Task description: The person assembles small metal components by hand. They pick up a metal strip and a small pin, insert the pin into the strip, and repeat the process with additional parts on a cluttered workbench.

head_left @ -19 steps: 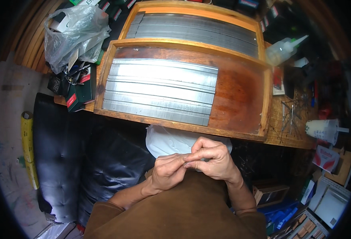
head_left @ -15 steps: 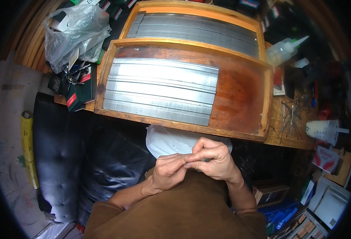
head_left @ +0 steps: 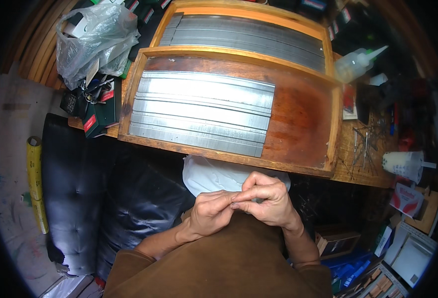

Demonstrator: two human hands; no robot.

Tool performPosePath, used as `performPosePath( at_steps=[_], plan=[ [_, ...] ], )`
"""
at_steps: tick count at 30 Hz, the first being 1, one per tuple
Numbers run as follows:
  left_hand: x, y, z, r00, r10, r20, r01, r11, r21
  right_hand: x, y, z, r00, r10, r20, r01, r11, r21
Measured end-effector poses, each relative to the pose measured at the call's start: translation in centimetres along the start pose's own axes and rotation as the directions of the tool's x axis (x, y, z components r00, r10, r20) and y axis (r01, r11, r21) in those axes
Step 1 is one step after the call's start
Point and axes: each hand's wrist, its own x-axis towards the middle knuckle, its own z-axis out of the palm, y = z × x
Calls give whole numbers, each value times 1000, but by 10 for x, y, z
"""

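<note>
My left hand [head_left: 210, 212] and my right hand [head_left: 268, 201] meet in front of my chest, over my brown top. Their fingers are curled and the fingertips press together in a pinch. Anything between the fingertips is too small or too hidden to make out. Just beyond the hands lies a white bag or cloth [head_left: 214, 175], under the near edge of a wooden tray [head_left: 303, 124]. Several long grey metal strips [head_left: 201, 113] lie side by side in the left part of that tray; its right part is bare reddish wood.
A second wooden tray [head_left: 248, 10] of grey strips lies behind the first. A clear plastic bag [head_left: 92, 42] and dark boxes are at the left, a squeeze bottle [head_left: 358, 62] and a lidded cup [head_left: 405, 165] at the right. A black padded seat [head_left: 94, 198] is at lower left.
</note>
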Motion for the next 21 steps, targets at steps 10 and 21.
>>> performPosePath(
  at_steps=[10, 21],
  plan=[
    [-2, -2, 0, 1000, 7, 8, -7, 1000, -26, -1, 0, -1, 999, -29, -24, 30, 999, 27],
    [-2, -2, -1, 1000, 28, 9, -27, 999, -41, 0, -1, -1, 999, -31, -20, 31, 999, 13]
  ],
)
